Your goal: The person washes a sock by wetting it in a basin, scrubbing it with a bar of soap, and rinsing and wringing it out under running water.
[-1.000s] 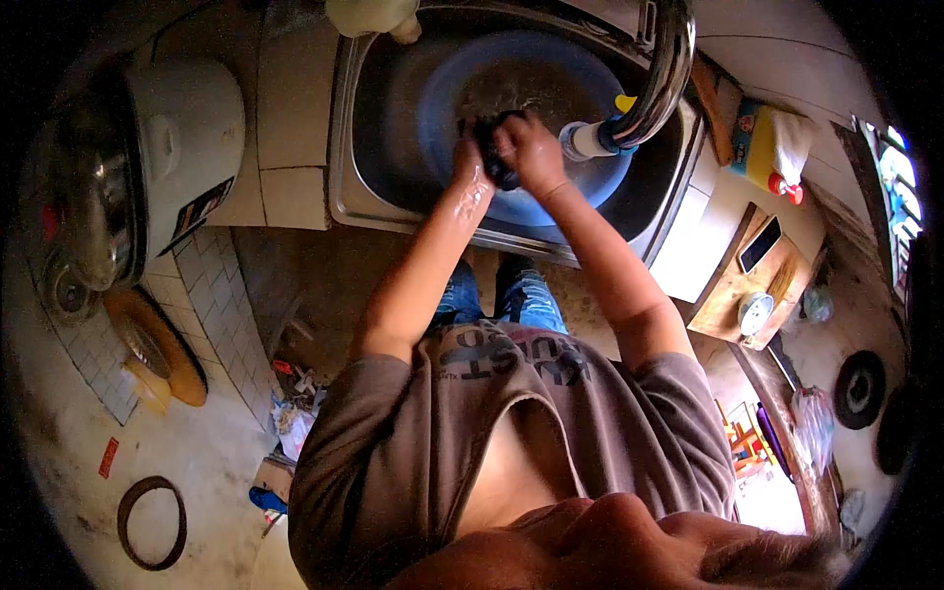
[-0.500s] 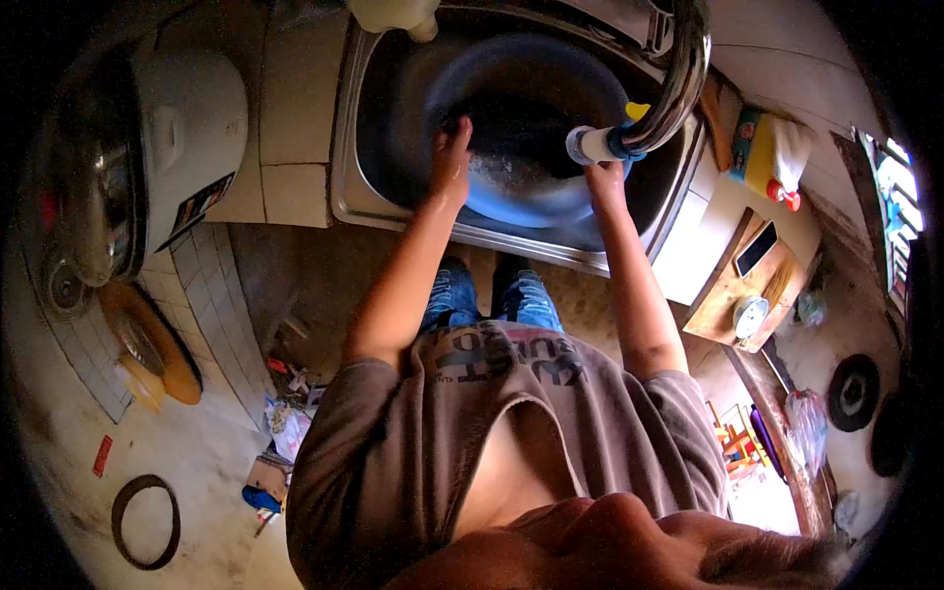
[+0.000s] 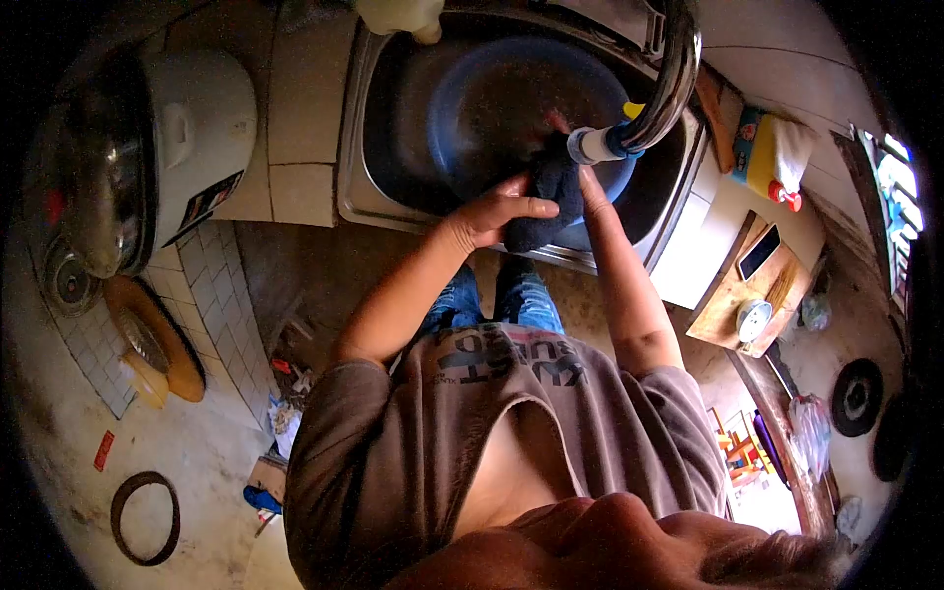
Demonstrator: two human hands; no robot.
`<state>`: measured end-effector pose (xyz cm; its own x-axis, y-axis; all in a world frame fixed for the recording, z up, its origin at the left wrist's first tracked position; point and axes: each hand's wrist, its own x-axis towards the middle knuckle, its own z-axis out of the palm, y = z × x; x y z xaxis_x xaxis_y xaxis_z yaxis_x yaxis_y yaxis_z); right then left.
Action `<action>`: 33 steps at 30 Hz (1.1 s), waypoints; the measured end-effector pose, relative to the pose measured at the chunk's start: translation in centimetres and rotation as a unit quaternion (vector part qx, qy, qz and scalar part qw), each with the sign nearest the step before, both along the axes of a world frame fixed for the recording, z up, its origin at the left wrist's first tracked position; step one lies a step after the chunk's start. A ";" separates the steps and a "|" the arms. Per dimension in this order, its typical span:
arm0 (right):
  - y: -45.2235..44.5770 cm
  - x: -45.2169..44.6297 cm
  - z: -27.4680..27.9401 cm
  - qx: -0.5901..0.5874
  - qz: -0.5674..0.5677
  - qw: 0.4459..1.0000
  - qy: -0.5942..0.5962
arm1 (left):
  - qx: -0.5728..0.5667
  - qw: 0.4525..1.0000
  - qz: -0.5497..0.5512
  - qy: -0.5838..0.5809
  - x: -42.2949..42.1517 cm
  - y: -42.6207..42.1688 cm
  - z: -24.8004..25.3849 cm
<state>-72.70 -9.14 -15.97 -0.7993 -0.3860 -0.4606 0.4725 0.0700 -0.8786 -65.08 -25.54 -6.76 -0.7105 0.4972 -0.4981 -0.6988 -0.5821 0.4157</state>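
Note:
A dark, wet-looking cloth [image 3: 539, 211] is bunched up over the near rim of a blue basin [image 3: 444, 138]. My left hand [image 3: 500, 209] is closed on the cloth's left side, its thumb lying across the front. At the cloth's right side, my right hand [image 3: 590, 187] presses against it with the thumb along the edge. The white faucet nozzle [image 3: 595, 147] hides part of that hand. Dim water fills the basin, which sits inside a metal sink [image 3: 379, 202].
A curved chrome faucet [image 3: 678, 74] arches over the sink's right side. On the right counter are a yellow bottle with a red cap [image 3: 762, 162] and a wooden board [image 3: 728, 295] bearing a phone [image 3: 758, 253] and a small bowl [image 3: 752, 319]. A white rice cooker [image 3: 202, 128] stands left.
My hands were apart in the basin, the left one with raised fingers. Now they are close together, and the dark cloth has come up toward me between them.

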 end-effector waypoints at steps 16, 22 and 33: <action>0.4 -2.0 -0.6 0.362 0.220 0.799 0.427 | -0.767 0.471 -0.191 0.392 -3.1 -2.9 -8.6; 0.9 -1.6 -8.4 0.520 0.300 0.613 0.513 | -0.804 0.397 -0.289 0.335 -3.2 -2.0 -14.4; -3.7 2.6 -9.6 0.312 -0.028 0.925 0.214 | -0.432 0.886 0.141 -0.094 -2.1 0.4 -10.3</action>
